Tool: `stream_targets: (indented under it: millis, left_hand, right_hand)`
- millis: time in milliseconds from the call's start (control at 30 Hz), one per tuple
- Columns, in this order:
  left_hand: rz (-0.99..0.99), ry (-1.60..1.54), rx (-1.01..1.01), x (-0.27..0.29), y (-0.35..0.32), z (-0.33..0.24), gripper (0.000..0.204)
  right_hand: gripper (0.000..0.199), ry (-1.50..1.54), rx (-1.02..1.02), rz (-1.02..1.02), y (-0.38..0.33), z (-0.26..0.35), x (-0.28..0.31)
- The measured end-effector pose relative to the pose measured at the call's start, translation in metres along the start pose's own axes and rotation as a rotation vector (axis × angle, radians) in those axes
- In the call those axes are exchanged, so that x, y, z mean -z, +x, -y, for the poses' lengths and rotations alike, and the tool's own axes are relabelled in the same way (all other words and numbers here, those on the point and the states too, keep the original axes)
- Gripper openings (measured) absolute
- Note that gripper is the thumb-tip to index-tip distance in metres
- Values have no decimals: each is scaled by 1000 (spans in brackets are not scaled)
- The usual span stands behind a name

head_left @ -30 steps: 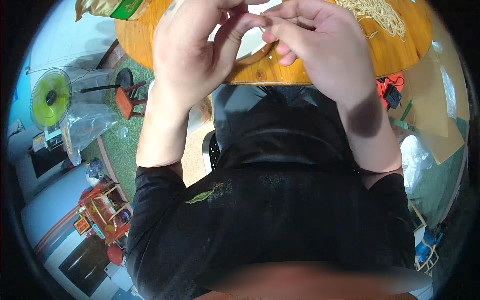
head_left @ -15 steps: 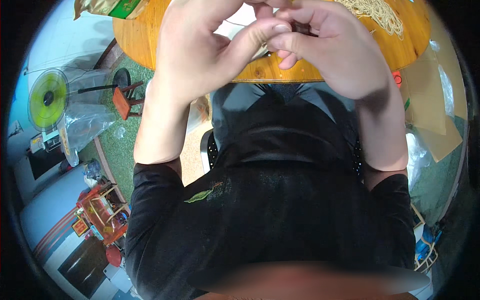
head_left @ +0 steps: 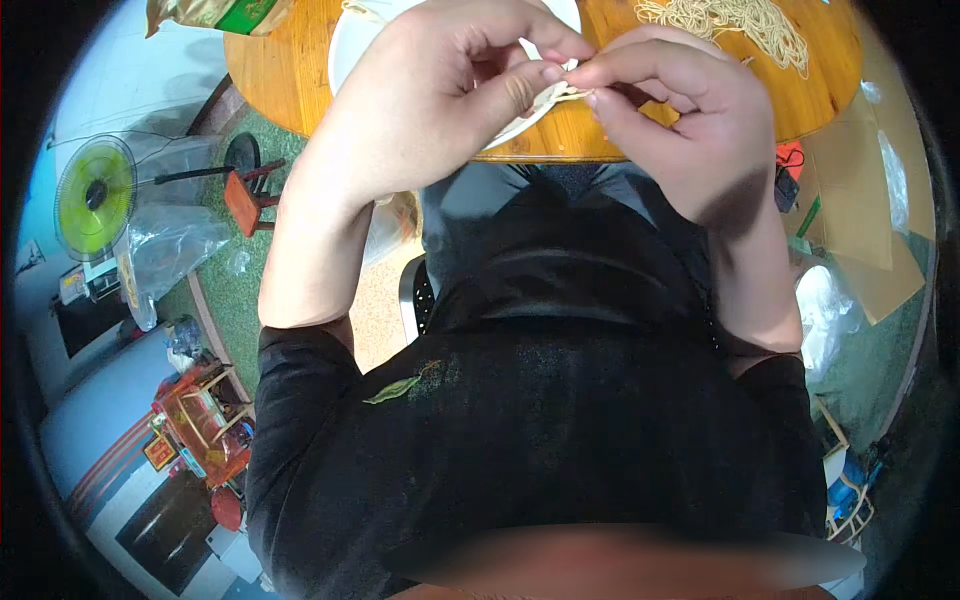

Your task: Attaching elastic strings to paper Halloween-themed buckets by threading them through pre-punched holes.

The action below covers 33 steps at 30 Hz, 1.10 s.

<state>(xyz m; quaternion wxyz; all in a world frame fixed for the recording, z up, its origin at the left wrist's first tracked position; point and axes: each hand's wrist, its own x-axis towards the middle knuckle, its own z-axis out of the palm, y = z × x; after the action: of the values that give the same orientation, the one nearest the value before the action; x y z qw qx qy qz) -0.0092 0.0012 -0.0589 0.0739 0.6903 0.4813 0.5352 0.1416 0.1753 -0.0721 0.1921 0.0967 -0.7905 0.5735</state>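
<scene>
Wooden table (head_left: pixel 290 80) | both hands pinching pale strand (head_left: pixel 565 92) | strand lies left-right

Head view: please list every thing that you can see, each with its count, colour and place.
small pale piece: one, cream, pinched between the fingertips of both hands
plate: one, white, on the table under the hands
table: one, round, orange wood, top of the picture
noodles: one heap, pale yellow, on the table at upper right
packet: one, gold and green, table's upper left edge
fan: one, green blades, on the floor at left
stool: one, small, red-brown, beside the fan
cardboard: flat brown sheets, on the floor at right
left hand: one, over the plate
right hand: one, over the table edge
</scene>
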Motion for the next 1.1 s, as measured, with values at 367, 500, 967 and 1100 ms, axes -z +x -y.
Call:
stream_targets:
  millis: [367,500,967,1100]
  left_hand:
    - [56,311,712,-9,36,-65,17]
    - [32,268,743,-10,35,-67,16]
    - [18,435,882,-5,39,-70,3]
    - [56,554,767,-3,35,-67,6]
  right_hand:
    - [16,-547,496,-399,-5,-24,-19]
    - [20,-505,644,-452,-6,-34,-24]
    - [19,-220,466,-323,-22,-23,-25]
    - [16,63,256,-299,-28,-19,-33]
